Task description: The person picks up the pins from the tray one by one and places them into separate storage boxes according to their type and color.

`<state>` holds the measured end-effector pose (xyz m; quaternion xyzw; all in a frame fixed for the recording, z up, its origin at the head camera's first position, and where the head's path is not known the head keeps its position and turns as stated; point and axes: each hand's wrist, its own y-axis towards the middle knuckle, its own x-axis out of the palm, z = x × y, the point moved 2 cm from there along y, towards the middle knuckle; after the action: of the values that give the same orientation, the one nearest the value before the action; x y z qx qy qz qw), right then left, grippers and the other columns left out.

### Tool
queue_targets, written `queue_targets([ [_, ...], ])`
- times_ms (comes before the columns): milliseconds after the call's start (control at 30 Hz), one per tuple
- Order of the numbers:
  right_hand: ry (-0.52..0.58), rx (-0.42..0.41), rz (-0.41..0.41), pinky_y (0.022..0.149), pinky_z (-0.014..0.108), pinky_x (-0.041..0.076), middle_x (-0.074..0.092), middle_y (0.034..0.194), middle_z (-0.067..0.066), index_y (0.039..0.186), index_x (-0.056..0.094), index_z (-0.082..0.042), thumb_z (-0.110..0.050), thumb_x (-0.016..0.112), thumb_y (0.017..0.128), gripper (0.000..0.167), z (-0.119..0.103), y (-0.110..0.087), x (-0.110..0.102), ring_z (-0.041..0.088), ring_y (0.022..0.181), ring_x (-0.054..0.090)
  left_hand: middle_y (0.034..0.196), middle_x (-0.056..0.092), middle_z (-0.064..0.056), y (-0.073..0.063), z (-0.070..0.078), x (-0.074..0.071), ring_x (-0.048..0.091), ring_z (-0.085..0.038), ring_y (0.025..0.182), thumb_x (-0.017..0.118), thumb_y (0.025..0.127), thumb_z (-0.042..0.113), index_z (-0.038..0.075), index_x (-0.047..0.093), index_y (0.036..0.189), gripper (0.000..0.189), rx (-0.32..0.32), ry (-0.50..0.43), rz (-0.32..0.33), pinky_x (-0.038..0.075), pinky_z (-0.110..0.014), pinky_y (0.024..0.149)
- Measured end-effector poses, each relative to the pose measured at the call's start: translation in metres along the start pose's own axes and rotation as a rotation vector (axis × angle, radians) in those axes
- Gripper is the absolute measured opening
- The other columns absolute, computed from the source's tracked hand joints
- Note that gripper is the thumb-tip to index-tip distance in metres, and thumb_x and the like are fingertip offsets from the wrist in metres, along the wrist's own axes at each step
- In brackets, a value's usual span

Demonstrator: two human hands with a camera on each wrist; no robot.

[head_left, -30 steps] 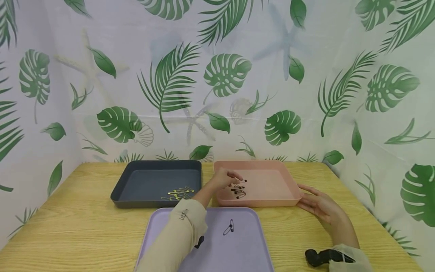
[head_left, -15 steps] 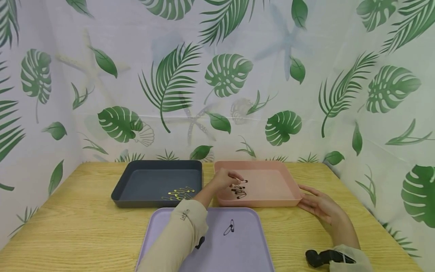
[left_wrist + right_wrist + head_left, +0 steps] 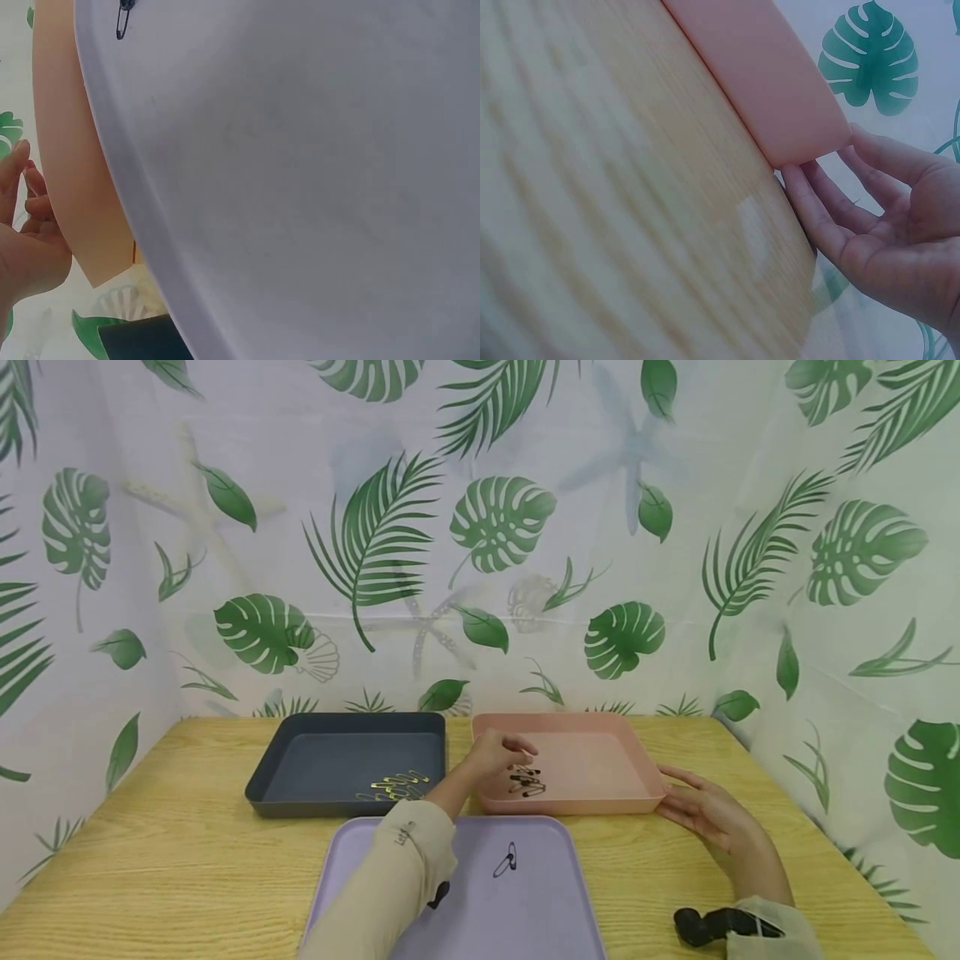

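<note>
My left hand (image 3: 501, 753) hangs over the left part of the pink tray (image 3: 592, 768), its thumb and fingertips slightly apart with nothing showing between them. Right below the fingers lie several black safety pins (image 3: 528, 782) in a small heap. In the left wrist view that hand (image 3: 34, 232) appears at the left edge, beside the pink tray's wall (image 3: 79, 165). My right hand (image 3: 701, 810) touches the pink tray's front right corner with fairly straight fingers; the right wrist view shows the fingertips (image 3: 791, 174) right at that corner. Two black safety pins (image 3: 506, 860) lie on the lilac tray (image 3: 536, 914).
A dark blue tray (image 3: 330, 768) stands left of the pink one, with several gold safety pins (image 3: 397, 785) at its front right. The wooden table (image 3: 150, 860) runs back to a leaf-patterned cloth (image 3: 480, 610). My left forearm (image 3: 382, 877) crosses the lilac tray.
The black safety pin at my left fingertips has been let go, and its place by the fingers now shows none. Both hands have stayed nearly where they were.
</note>
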<state>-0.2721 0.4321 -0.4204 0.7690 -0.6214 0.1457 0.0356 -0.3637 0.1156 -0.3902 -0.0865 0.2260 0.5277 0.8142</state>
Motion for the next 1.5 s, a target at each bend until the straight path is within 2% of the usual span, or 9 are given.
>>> queue_targets([
  [233, 0.009, -0.001, -0.001, 0.089, 0.036, 0.044, 0.061, 0.110, 0.003, 0.118, 0.058, -0.019, -0.001, 0.045, 0.096, 0.032, 0.001, 0.001, 0.000, 0.021, 0.103, 0.057, 0.081, 0.068, -0.005, -0.008, 0.001, -0.003, 0.059, -0.035, 0.077, 0.066, 0.081, -0.001, 0.003, 0.073, 0.089, 0.011, 0.047, -0.010, -0.058, 0.049, -0.033, 0.062],
  [400, 0.010, -0.003, -0.003, 0.089, 0.036, 0.044, 0.061, 0.110, 0.004, 0.118, 0.058, -0.019, 0.000, 0.045, 0.096, 0.032, 0.001, 0.001, 0.000, 0.021, 0.103, 0.058, 0.082, 0.068, -0.007, -0.021, 0.006, -0.008, 0.059, -0.032, 0.071, 0.064, 0.080, -0.006, 0.000, 0.073, 0.088, 0.012, 0.142, -0.014, -0.143, 0.050, -0.037, 0.061],
  [533, 0.004, -0.005, 0.006, 0.089, 0.036, 0.044, 0.061, 0.110, 0.004, 0.122, 0.055, -0.017, 0.000, 0.045, 0.095, 0.034, 0.001, 0.001, -0.001, 0.021, 0.102, 0.058, 0.088, 0.069, -0.004, -0.032, 0.009, -0.011, 0.057, -0.023, 0.068, 0.065, 0.080, -0.005, -0.001, 0.073, 0.088, 0.012, 0.156, -0.011, -0.225, 0.049, -0.031, 0.058],
  [700, -0.001, 0.002, 0.012, 0.090, 0.036, 0.043, 0.061, 0.110, 0.004, 0.126, 0.052, -0.016, 0.000, 0.045, 0.095, 0.036, 0.001, 0.001, 0.000, 0.020, 0.102, 0.058, 0.091, 0.066, 0.005, -0.052, 0.013, -0.015, 0.056, -0.012, 0.079, 0.067, 0.082, 0.003, 0.006, 0.074, 0.091, 0.012, 0.164, 0.084, -0.333, 0.046, -0.022, 0.063],
  [800, -0.001, 0.006, 0.013, 0.090, 0.036, 0.043, 0.061, 0.110, 0.004, 0.127, 0.052, -0.015, 0.000, 0.045, 0.095, 0.036, 0.001, 0.001, 0.000, 0.020, 0.102, 0.058, 0.090, 0.067, 0.000, -0.065, 0.012, -0.015, 0.056, -0.009, 0.078, 0.066, 0.082, 0.001, 0.006, 0.073, 0.091, 0.013, 0.196, 0.091, -0.421, 0.045, -0.020, 0.065],
  [933, 0.002, 0.007, 0.016, 0.090, 0.036, 0.043, 0.061, 0.109, 0.004, 0.126, 0.052, -0.015, 0.000, 0.045, 0.095, 0.036, 0.000, 0.000, 0.001, 0.020, 0.102, 0.058, 0.086, 0.068, -0.006, -0.077, 0.005, -0.013, 0.055, -0.007, 0.069, 0.065, 0.081, -0.004, 0.005, 0.073, 0.089, 0.015, 0.196, 0.077, -0.531, 0.043, -0.018, 0.060],
  [1200, 0.030, 0.013, 0.010, 0.090, 0.037, 0.043, 0.061, 0.109, 0.004, 0.114, 0.060, -0.020, 0.001, 0.046, 0.095, 0.032, 0.000, -0.001, 0.000, 0.021, 0.101, 0.058, 0.074, 0.065, 0.000, -0.090, -0.002, -0.010, 0.052, 0.000, 0.067, 0.067, 0.075, -0.012, -0.001, 0.072, 0.088, 0.017, 0.255, 0.182, -0.701, 0.045, -0.015, 0.061],
  [1367, 0.021, 0.006, 0.006, 0.089, 0.036, 0.043, 0.061, 0.109, 0.005, 0.119, 0.058, -0.019, 0.002, 0.045, 0.095, 0.034, 0.001, 0.000, -0.001, 0.021, 0.101, 0.058, 0.073, 0.064, 0.002, -0.092, -0.003, -0.009, 0.050, 0.002, 0.066, 0.069, 0.075, -0.009, 0.000, 0.072, 0.085, 0.014, 0.241, 0.225, -0.721, 0.043, -0.014, 0.060],
  [1500, 0.019, 0.002, 0.005, 0.089, 0.036, 0.044, 0.061, 0.110, 0.005, 0.121, 0.057, -0.017, 0.001, 0.044, 0.095, 0.034, 0.001, 0.001, -0.001, 0.021, 0.102, 0.058, 0.068, 0.061, 0.007, -0.093, -0.003, -0.007, 0.047, 0.002, 0.061, 0.073, 0.075, -0.002, 0.004, 0.072, 0.081, 0.008, 0.231, 0.277, -0.690, 0.039, -0.013, 0.055],
])
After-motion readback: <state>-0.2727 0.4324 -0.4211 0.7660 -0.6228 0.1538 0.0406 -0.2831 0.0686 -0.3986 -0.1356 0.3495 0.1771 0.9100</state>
